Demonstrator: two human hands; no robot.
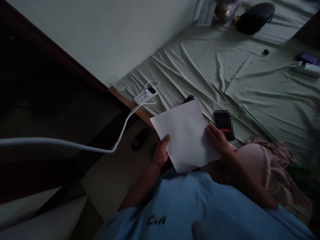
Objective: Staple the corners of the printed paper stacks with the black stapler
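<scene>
A blank white sheet of paper is held tilted in front of my blue shirt. My left hand grips its left edge, with the thumb on top and the other fingers hidden beneath. On the opposite edge, my right hand pinches the sheet between thumb and fingers. A dark phone-like device, partly pixelated, lies on the bed just beyond my right hand. Another small black object shows past the far edge of the paper, mostly covered by it.
The bed's wrinkled pale green sheet stretches ahead and right. A white power bank or adapter with a white cable lies at the bed's edge. A dark slipper is on the floor. Pink cloth bunches at right; a black case sits farther back.
</scene>
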